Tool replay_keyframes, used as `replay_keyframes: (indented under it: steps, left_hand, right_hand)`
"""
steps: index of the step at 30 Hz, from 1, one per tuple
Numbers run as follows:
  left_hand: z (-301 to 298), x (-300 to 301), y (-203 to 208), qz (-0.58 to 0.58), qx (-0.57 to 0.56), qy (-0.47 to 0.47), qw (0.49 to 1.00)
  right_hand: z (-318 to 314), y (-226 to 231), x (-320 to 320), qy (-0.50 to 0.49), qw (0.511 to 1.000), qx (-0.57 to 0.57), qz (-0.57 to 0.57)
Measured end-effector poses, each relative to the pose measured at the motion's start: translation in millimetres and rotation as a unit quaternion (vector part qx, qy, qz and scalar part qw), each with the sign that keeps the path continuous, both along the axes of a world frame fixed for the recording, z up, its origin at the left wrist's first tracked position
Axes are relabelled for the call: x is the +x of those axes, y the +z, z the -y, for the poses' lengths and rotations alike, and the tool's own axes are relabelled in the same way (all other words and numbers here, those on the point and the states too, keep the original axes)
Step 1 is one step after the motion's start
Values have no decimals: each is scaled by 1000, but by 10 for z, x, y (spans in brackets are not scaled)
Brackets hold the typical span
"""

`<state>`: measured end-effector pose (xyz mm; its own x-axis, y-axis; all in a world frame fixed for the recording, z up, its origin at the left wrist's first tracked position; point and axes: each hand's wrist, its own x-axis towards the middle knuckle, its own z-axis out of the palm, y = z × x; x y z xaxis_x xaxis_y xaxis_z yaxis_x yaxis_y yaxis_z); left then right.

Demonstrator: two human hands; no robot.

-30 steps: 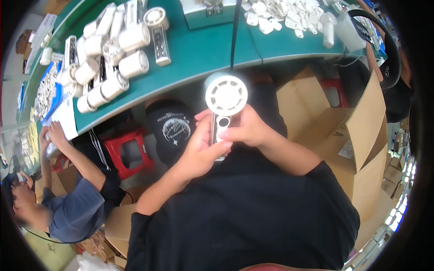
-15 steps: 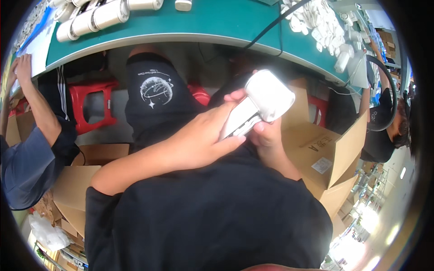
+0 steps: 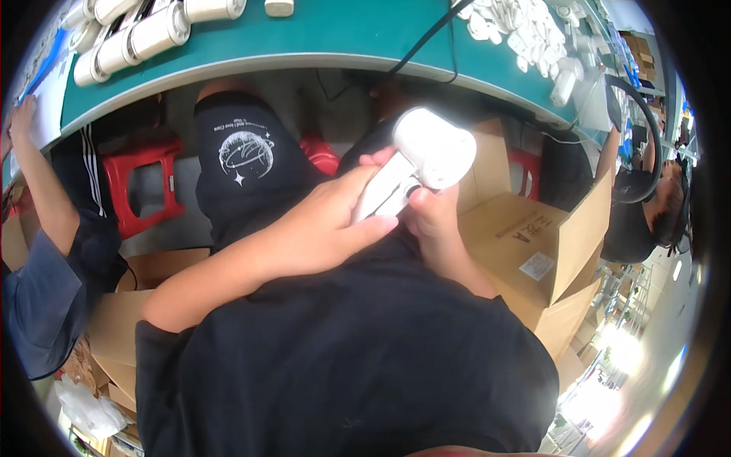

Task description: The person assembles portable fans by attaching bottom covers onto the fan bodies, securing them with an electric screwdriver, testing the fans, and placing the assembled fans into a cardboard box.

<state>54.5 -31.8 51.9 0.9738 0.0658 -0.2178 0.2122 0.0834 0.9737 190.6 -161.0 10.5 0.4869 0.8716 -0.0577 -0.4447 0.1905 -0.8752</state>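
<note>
Above my lap I hold a white handheld device (image 3: 434,148), with a thick rounded head and a slimmer handle. My left hand (image 3: 343,209) is wrapped round the handle, its thumb lying along the near side. My right hand (image 3: 435,217) grips it from below the head, the thumb pressed by a small dark spot where head and handle meet. The device tilts, head up and to the right. Most of the right fingers are hidden behind it.
A green workbench (image 3: 320,34) runs ahead, bearing white cylindrical units (image 3: 156,34) at left and a heap of small white parts (image 3: 518,30) at right. Open cardboard boxes (image 3: 506,228) flank me. A red stool (image 3: 145,186) and a co-worker's arm (image 3: 46,179) are at left.
The view has shifted, so hands and device appear slightly farther left. My right thumb now sits at the dark spot near the head. Both hands keep their hold.
</note>
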Motion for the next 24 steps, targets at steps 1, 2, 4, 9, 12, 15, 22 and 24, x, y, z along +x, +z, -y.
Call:
replay_keyframes:
  steps: [1,2,4,9,12,15,22,24]
  left_hand:
    - [9,2,-61,24,-64,21,997]
    - [18,1,-109,47,-127,41,990]
    - [53,-16,-115,31,-211,67,975]
    - [47,35,-148,13,-263,113,958]
    - [59,92,-168,25,-226,155,961]
    - [39,122,-229,46,-234,176,955]
    - [6,149,-256,40,-251,151,955]
    - [15,159,-255,30,-255,149,955]
  right_hand:
    - [-34,-40,15,12,1000,23,-11]
    - [-79,-47,18,24,998,46,-21]
    - [-176,73,20,19,998,45,-49]
    - [-273,222,121,55,998,11,-14]
    - [-337,237,154,53,999,0,-4]
    - [-375,224,196,77,997,1,8]
    - [-370,145,227,75,996,42,1]
    - [-350,118,221,63,997,45,-5]
